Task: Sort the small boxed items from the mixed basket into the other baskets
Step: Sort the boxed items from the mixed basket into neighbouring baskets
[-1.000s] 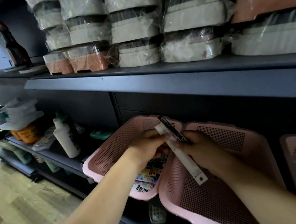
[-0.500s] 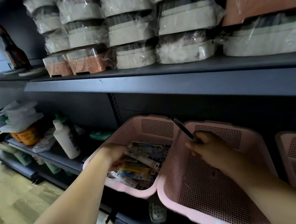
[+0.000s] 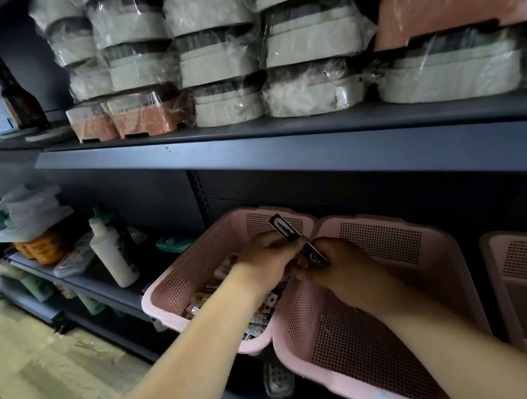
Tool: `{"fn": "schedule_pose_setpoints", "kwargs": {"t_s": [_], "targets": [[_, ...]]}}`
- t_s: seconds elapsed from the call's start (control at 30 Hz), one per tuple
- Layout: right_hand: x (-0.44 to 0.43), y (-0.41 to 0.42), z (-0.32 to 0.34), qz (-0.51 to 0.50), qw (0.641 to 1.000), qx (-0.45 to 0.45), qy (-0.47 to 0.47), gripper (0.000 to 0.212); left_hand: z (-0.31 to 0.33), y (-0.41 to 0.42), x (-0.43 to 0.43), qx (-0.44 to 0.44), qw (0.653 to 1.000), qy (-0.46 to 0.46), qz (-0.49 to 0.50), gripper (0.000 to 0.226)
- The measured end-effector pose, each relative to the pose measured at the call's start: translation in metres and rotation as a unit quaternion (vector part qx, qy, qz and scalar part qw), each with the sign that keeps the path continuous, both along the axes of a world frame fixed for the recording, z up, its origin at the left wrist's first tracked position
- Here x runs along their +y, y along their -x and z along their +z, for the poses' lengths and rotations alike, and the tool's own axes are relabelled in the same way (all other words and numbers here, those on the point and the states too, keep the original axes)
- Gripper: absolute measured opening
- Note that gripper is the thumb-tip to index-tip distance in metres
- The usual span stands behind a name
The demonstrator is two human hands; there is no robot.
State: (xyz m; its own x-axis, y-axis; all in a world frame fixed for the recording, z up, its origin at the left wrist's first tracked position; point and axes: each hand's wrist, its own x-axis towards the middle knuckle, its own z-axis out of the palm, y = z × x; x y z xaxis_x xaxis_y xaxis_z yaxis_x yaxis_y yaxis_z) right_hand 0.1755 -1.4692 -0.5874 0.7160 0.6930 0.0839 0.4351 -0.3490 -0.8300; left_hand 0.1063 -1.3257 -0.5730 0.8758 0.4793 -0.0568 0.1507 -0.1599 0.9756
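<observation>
left hand (image 3: 266, 257) back on black box (image 3: 284, 228) in right hand (image 3: 341, 269)

No legible text, black box (image 3: 285, 228) print blurred (basket boxes (image 3: 259, 322) likewise)

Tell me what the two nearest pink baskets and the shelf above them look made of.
Mixed basket and middle basket: likely moulded plastic, matt pink, judging by rounded rims and regular perforated walls. Shelf: probably painted metal, dark grey, smooth with a thin straight folded front edge.
</observation>
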Motion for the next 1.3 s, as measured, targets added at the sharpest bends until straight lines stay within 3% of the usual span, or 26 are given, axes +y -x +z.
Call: {"fn": "schedule_pose_setpoints", "kwargs": {"t_s": [0.1,0.27,0.43,0.47,0.53,0.6,0.77,0.87,0.97,1.03,1.13,1.3], "targets": [[-0.006,0.0,0.003,-0.03,0.999,-0.002,0.018,0.017,0.005,0.0,0.013,-0.031,0.997,0.036,0.059,0.013],[-0.026,-0.014,0.001,-0.067,0.995,0.017,0.078,0.022,0.017,0.003,0.07,-0.055,0.982,-0.014,0.181,0.027],[-0.041,-0.018,-0.005,-0.074,0.994,0.014,0.082,0.013,-0.011,0.002,0.098,0.088,0.97,0.112,0.199,0.021],[-0.043,-0.019,-0.006,-0.073,0.994,0.009,0.085,0.013,-0.02,0.007,0.101,0.148,0.968,0.093,0.18,0.019],[-0.049,-0.02,-0.006,-0.07,0.993,-0.005,0.094,0.013,-0.035,0.018,0.106,0.287,0.947,-0.044,0.139,0.028],[-0.055,-0.022,-0.005,-0.069,0.992,-0.015,0.1,0.012,-0.04,0.023,0.109,0.338,0.915,-0.183,0.126,0.036],[-0.077,-0.031,0.002,-0.082,0.992,-0.018,0.092,0.011,-0.018,0.006,0.088,0.26,0.898,-0.352,0.045,0.01],[-0.096,-0.036,0.009,-0.093,0.992,-0.016,0.08,0.012,-0.004,-0.01,0.047,0.181,0.908,-0.377,-0.032,0.018],[-0.131,-0.042,0.014,-0.12,0.991,-0.024,0.058,0.012,0.01,-0.028,-0.014,0.115,0.857,-0.494,-0.095,0.034],[-0.164,-0.045,0.016,-0.148,0.987,-0.031,0.049,0.01,0.013,-0.039,-0.061,0.069,0.818,-0.554,-0.142,0.032],[-0.221,-0.044,0.02,-0.197,0.978,-0.033,0.057,0.006,0.008,-0.059,-0.134,-0.009,0.795,-0.576,-0.189,0.028],[-0.335,-0.033,0.016,-0.305,0.949,-0.047,0.071,0.006,-0.002,-0.089,-0.259,-0.074,0.785,-0.538,-0.299,0.034]]}}
